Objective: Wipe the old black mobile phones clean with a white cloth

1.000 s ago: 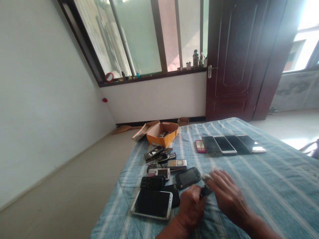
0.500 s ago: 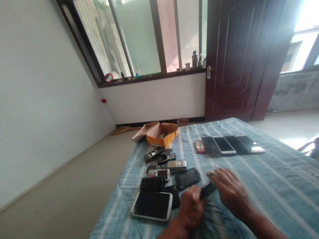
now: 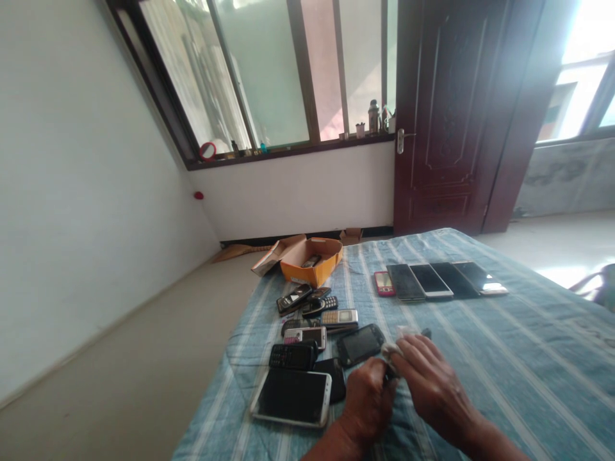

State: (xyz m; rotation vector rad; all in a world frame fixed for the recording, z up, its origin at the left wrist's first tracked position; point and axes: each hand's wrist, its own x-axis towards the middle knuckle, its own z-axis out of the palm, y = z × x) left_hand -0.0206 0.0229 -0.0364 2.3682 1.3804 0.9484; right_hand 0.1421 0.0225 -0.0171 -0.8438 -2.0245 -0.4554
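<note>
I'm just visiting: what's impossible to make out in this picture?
All in the head view:
Most of the dark object: covered by the left hand and right hand.
The full white cloth: partly under the right hand.
The floor of the orange box: mostly behind its front wall.
Some windowsill items: too small.
The forearms: cut by the bottom edge.

Dark red panelled door (image 3: 446, 115) taken as landmark. Left of the door, a brown-framed window (image 3: 269, 77) is set above a white wall (image 3: 307, 198). Right of the door, bright daylight is admitted by a second window (image 3: 583, 96) and reflected off the pale floor (image 3: 552, 240). In front of the door, a surface (image 3: 504, 358) is covered with blue-and-white striped fabric.
</note>
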